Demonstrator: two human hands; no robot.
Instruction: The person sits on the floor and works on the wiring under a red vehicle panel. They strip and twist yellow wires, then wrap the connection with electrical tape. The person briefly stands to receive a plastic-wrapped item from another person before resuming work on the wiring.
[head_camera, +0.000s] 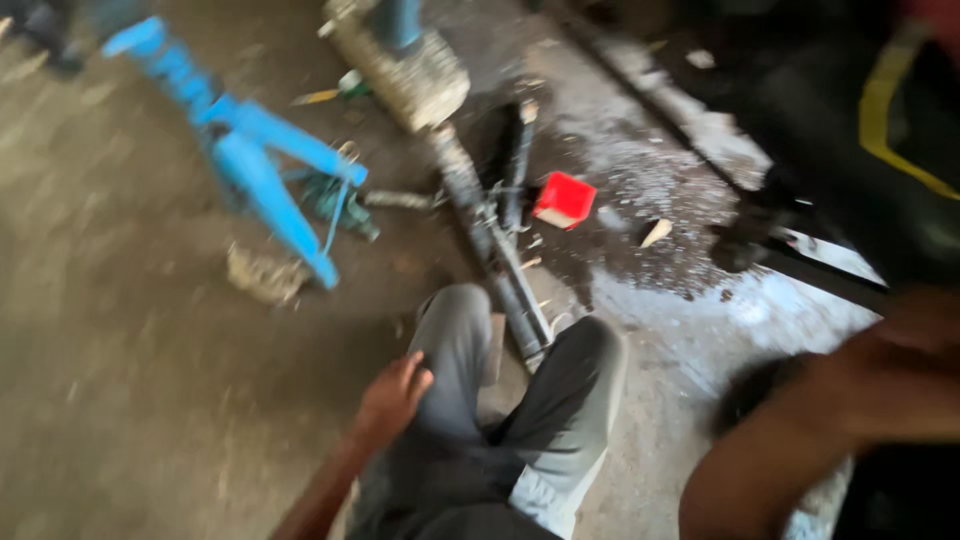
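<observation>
Dirty concrete floor (150, 400), blurred. Left hand (392, 398) low centre, fingers curled on grey trousers (455, 350), gripping nothing. Right hand (925, 325) at right edge, fingers too blurred to tell.

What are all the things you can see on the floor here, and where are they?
blue metal stand: one, bright blue, upper left on the floor
long dark rod assembly: one, dark grey, running from top centre down toward the knees
rough cylinder part: one, pale grey, top centre at the rod's upper end
red box: one, red, just right of the rod
green bits: a small cluster, green, under the blue stand
pale scrap: one, cream, right of the red box
floor: grey concrete, wet-looking patch at right
trouser legs: two, grey, bottom centre
left hand: one, resting on the left knee
right arm: one, blurred, bottom right; its fingers are not clear
</observation>
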